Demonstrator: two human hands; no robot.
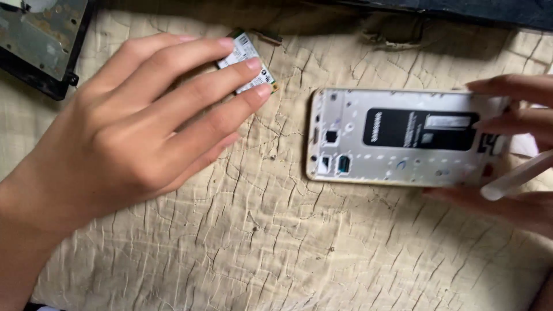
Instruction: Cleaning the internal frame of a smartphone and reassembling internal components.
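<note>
The left hand (pixel 124 135) lies flat with fingers spread, its fingertips (pixel 253 64) pressing on one small circuit card (pixel 247 60) that is mostly hidden beneath them, on the cracked cream worktop (pixel 247 242). The right hand (pixel 512 150), cut off at the frame's edge, clamps one opened phone (pixel 397 138) lying near the card, and a pale, blurred stick (pixel 515 175) crosses it. One dark opened device (pixel 40 43) is cropped at the top-left corner.
</note>
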